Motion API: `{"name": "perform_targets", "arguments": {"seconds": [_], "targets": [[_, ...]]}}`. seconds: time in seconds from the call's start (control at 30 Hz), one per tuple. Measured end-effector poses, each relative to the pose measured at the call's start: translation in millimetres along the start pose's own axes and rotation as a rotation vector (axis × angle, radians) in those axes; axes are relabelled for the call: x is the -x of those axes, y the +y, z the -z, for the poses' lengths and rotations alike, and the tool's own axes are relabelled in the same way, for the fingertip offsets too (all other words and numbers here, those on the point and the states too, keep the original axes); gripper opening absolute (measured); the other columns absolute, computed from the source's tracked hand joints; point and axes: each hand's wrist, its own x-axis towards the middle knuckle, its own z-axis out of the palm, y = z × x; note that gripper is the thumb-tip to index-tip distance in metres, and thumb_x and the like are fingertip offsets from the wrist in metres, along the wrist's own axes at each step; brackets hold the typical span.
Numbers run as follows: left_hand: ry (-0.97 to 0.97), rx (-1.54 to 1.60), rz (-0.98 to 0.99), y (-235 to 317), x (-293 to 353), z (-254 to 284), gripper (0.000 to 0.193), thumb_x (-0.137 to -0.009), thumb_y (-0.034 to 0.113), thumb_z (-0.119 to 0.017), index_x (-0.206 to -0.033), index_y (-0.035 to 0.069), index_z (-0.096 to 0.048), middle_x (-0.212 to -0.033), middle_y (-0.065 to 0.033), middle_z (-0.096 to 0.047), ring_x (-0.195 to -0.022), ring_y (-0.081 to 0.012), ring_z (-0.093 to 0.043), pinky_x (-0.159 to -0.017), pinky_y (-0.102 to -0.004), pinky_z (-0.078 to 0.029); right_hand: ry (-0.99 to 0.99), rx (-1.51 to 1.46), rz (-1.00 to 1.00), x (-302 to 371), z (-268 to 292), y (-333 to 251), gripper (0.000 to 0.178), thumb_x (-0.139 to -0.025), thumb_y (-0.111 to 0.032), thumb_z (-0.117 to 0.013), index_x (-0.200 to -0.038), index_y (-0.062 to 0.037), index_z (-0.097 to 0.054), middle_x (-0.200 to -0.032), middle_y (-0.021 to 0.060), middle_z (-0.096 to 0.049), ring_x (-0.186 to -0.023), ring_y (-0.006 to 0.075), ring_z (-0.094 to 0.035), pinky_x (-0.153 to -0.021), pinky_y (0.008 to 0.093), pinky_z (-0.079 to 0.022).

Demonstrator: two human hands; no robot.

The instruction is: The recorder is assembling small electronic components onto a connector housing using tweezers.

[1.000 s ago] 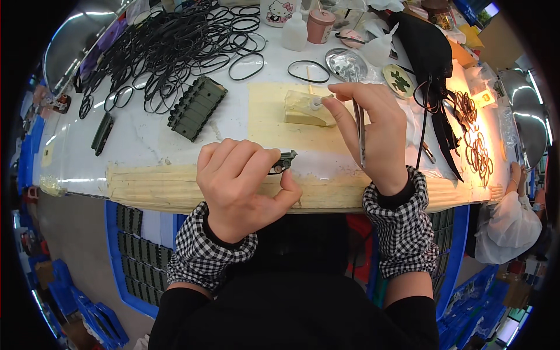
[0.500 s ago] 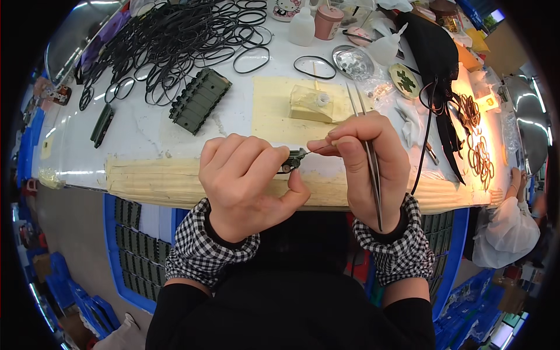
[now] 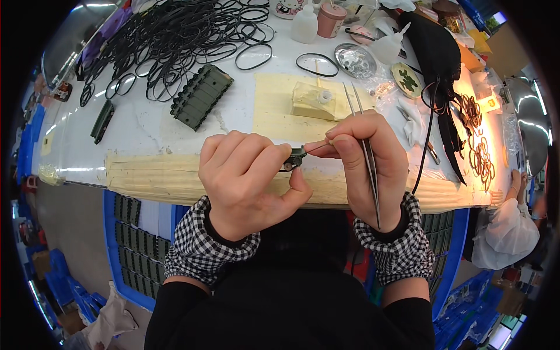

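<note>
Nearest you, your black and white checked cuffs (image 3: 213, 242) sit around your wrists. Below the table, a blue tray (image 3: 109, 233) is on the left, with rows of green pieces (image 3: 140, 251) in it. Another blue tray (image 3: 459, 245) is on the right.

Your left hand (image 3: 248, 184) pinches a small green toy part (image 3: 296, 156) with wheels. It sticks out to the right, above the near edge of the table, which has tan tape (image 3: 154, 175) on it. Your right hand (image 3: 376, 163) pinches a thin pin (image 3: 318, 145) in its fingertips. The pin points left, to the right end of the toy part. You can't tell for sure if they touch. Tweezers (image 3: 373, 184) also rest in your right hand, with their tips apart and pointing far.

Farther over the white table (image 3: 146, 140), a thin green bar (image 3: 102, 122) lies on the left, and a big green block (image 3: 201, 96) is to its right. A yellow block (image 3: 309, 109) sits on a yellow sheet (image 3: 269, 116) in the middle, with a white ring (image 3: 324, 97) on top.

At the far left is a big pile of black bands (image 3: 175, 44). A silver dish (image 3: 354, 60), a white bottle (image 3: 304, 26) and a pink cup (image 3: 331, 22) stand farther off.
</note>
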Motion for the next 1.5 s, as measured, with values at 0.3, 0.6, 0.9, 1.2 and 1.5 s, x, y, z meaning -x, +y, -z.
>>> {"name": "perform_targets", "arguments": {"seconds": [0.3, 0.6, 0.9, 1.2, 1.5], "targets": [[0.045, 0.033, 0.027, -2, 0, 0, 0.024, -0.053, 0.014, -0.068, -0.075, 0.007, -0.061, -0.067, -0.0026, -0.054, -0.060, -0.0215, -0.050, -0.062, -0.0322, -0.036, 0.277, 0.450, 0.262, -27, 20, 20, 0.005, -0.085, -0.001, -0.064, -0.086, -0.0001, -0.059, -0.076, 0.0076, -0.059, -0.067, 0.0177, -0.059, -0.059, 0.0291, -0.047], [0.049, 1.276, 0.677, -5, 12, -3, 0.012, -0.083, 0.008, -0.056, -0.092, 0.000, -0.054, -0.087, -0.0064, -0.065, -0.078, -0.0093, -0.057, -0.075, -0.0258, -0.046, 0.223, 0.748, 0.342, -37, 17, 29, 0.011, -0.079, -0.003, -0.068, -0.085, -0.0059, -0.060, -0.074, 0.0070, -0.055, -0.068, 0.0254, -0.056, -0.058, 0.0334, -0.045], [0.060, 1.580, 0.922, 11, 8, -8, 0.017, -0.096, 0.011, -0.050, -0.107, -0.001, -0.054, -0.103, -0.0085, -0.064, -0.093, -0.0123, -0.061, -0.085, -0.0276, -0.049, 0.139, 0.853, 0.367, -38, 16, 25, 0.010, -0.079, -0.004, -0.067, -0.086, -0.0044, -0.060, -0.075, 0.0083, -0.055, -0.072, 0.0261, -0.055, -0.063, 0.0344, -0.045], [0.072, 1.587, 0.834, 15, 15, -9, 0.026, -0.098, 0.014, -0.049, -0.119, -0.003, -0.050, -0.110, -0.0093, -0.061, -0.101, -0.0130, -0.058, -0.091, -0.0285, -0.047, 0.165, 0.685, 0.321, -33, 21, 17, 0.013, -0.079, -0.005, -0.068, -0.089, -0.0018, -0.061, -0.080, 0.0100, -0.060, -0.075, 0.0265, -0.058, -0.067, 0.0332, -0.047], [-0.002, 1.689, 0.888, 17, 14, -4, 0.029, -0.098, 0.012, -0.049, -0.123, -0.002, -0.046, -0.116, -0.0096, -0.058, -0.107, -0.0138, -0.056, -0.092, -0.0299, -0.046, -0.086, -0.057, -0.093, -3, 11, -8, 0.017, -0.083, -0.002, -0.068, -0.088, -0.0001, -0.052, -0.084, 0.0045, -0.058, -0.073, 0.0089, -0.058, -0.067, 0.0221, -0.050]]}}
